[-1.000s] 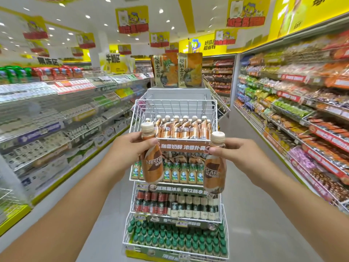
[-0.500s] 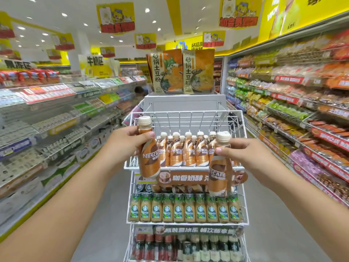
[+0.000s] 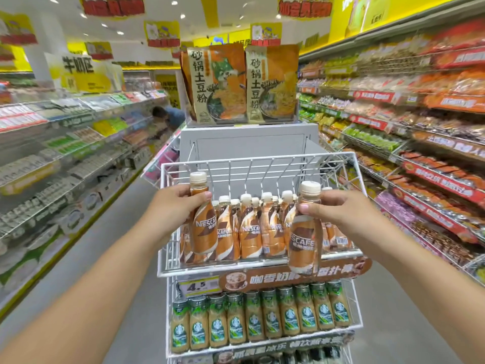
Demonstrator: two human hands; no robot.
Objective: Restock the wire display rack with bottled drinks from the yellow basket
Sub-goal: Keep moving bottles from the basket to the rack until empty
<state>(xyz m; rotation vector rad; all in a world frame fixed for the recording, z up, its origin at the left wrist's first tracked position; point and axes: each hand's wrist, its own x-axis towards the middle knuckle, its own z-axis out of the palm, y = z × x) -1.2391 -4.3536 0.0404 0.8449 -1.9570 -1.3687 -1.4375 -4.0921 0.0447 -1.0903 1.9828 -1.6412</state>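
Two brown Nescafe bottles are in the hands, one each. The left hand (image 3: pixel 173 206) is clamped on the left bottle (image 3: pixel 202 219), over the near left corner of the top wire basket (image 3: pixel 262 267). The right hand (image 3: pixel 338 214) pinches the right bottle (image 3: pixel 304 232) at its neck, before the basket's near rail. Below, ten green-label bottles (image 3: pixel 259 319) stand in one row. Far behind, two noodle bags (image 3: pixel 241 82) stand on top.

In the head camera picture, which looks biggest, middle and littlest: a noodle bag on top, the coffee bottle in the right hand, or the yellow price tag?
1. Noodle bag, biggest.
2. Coffee bottle in the right hand; it is nearer the camera, so it may look bigger than it is.
3. Yellow price tag, littlest.
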